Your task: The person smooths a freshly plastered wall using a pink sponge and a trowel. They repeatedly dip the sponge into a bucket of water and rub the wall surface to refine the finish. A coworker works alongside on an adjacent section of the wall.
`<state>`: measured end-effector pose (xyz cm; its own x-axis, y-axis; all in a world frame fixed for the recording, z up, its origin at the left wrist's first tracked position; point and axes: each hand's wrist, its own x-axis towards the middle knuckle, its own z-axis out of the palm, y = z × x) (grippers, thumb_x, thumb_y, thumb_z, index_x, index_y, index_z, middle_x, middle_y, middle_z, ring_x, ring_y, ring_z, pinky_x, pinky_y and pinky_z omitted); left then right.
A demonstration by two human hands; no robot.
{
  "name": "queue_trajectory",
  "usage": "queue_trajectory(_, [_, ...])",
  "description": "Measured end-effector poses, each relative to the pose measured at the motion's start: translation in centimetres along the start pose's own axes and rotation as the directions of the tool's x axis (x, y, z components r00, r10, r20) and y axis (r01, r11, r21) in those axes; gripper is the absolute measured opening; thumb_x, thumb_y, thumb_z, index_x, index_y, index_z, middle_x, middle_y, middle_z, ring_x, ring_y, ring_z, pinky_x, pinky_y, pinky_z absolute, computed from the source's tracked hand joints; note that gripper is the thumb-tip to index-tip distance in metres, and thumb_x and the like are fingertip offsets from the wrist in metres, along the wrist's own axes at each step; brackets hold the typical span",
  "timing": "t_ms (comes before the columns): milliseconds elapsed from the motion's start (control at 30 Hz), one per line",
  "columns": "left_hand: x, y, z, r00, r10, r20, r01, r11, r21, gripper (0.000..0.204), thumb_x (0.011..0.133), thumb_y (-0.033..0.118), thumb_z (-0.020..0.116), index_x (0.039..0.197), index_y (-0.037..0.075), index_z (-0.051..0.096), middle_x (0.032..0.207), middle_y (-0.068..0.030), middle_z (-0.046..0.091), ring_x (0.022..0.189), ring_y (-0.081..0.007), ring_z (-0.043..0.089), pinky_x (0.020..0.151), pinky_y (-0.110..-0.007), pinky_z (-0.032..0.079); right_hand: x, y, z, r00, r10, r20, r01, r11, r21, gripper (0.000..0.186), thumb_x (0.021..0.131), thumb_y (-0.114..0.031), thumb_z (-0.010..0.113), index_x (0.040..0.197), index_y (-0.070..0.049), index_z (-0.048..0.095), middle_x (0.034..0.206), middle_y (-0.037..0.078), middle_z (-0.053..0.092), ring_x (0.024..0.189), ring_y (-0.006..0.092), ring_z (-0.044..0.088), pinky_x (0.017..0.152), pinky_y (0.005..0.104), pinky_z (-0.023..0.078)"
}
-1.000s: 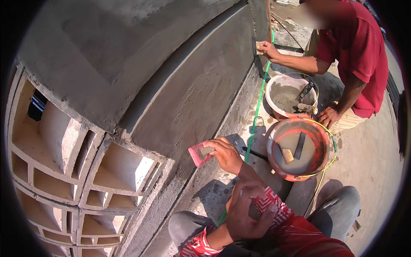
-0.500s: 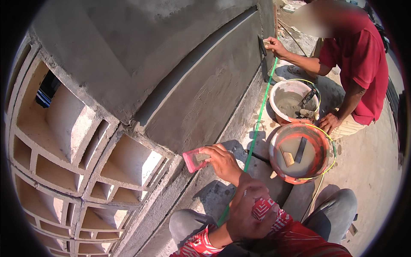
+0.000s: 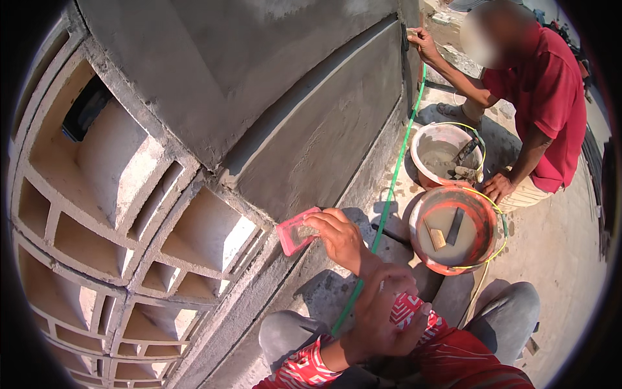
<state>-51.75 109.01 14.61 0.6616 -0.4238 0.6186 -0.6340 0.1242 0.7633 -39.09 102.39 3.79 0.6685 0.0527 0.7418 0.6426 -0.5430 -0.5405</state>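
One flat pink rectangular float (image 3: pixel 295 230) in right hand (image 3: pixel 340 238) beside rough grey plaster (image 3: pixel 324 129).

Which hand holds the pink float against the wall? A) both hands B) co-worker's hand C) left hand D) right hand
C: the left hand alone grips the pink float at the plastered wall; the right hand rests low over the red sleeve, holding nothing visible.
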Motion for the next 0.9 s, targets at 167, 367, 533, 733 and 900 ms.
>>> queue_trajectory(167, [-0.2,0.7,-0.3,0.999,0.022,0.031,-0.022,1.000,0.006,0.033,0.080,0.008,0.076,0.105,0.000,0.057,0.102,-0.0195,0.059,0.089,-0.0317,0.062,0.077,-0.040,0.051,0.7,1.9,-1.8,0.959,0.104,-0.264,-0.075,0.990,0.116,0.029,0.097,-0.004,0.062,0.126,-0.008,0.060,0.122,0.014,0.067,0.111,0.0323,0.062,0.098,0.0409,0.049])
queue_trajectory(367, [0.0,0.9,-0.1,0.998,0.057,0.027,-0.057,0.998,0.018,0.034,0.079,0.008,0.077,0.105,0.002,0.055,0.102,-0.0185,0.058,0.088,-0.0298,0.061,0.076,-0.039,0.050,6.0,3.3,-1.9,0.853,0.183,-0.488,-0.231,0.972,-0.039,0.033,0.095,-0.002,0.063,0.127,-0.008,0.060,0.121,0.013,0.067,0.108,0.0368,0.061,0.092,0.0429,0.050])
queue_trajectory(533, [-0.4,0.9,-0.2,0.999,-0.049,-0.018,0.049,0.999,-0.022,0.027,0.078,0.006,0.076,0.098,-0.001,0.058,0.100,-0.0204,0.059,0.091,-0.0349,0.060,0.078,-0.042,0.049,-6.2,0.3,5.5,0.970,0.201,-0.134,-0.180,0.972,0.151,0.032,0.093,-0.001,0.064,0.125,-0.006,0.061,0.125,0.015,0.067,0.111,0.0357,0.062,0.095,0.0428,0.050])
queue_trajectory(733, [-0.6,0.8,0.4,1.000,0.001,-0.011,-0.002,0.997,-0.074,0.028,0.078,0.005,0.076,0.098,0.000,0.058,0.099,-0.0202,0.059,0.089,-0.0340,0.060,0.076,-0.042,0.049,-3.5,3.0,3.8,0.740,0.530,-0.415,-0.423,0.845,0.326,0.028,0.099,-0.006,0.065,0.126,-0.002,0.062,0.111,0.013,0.065,0.096,0.0244,0.065,0.080,0.0341,0.052])
queue_trajectory(900, [-0.5,0.5,0.6,0.999,0.011,0.041,-0.010,1.000,-0.012,0.035,0.076,0.007,0.076,0.103,0.003,0.055,0.100,-0.0185,0.057,0.084,-0.0297,0.060,0.073,-0.038,0.049,-4.9,-2.4,8.1,0.789,0.426,-0.443,-0.379,0.905,0.195,0.034,0.091,-0.005,0.070,0.125,-0.005,0.065,0.101,0.014,0.069,0.090,0.0326,0.064,0.080,0.0407,0.052])
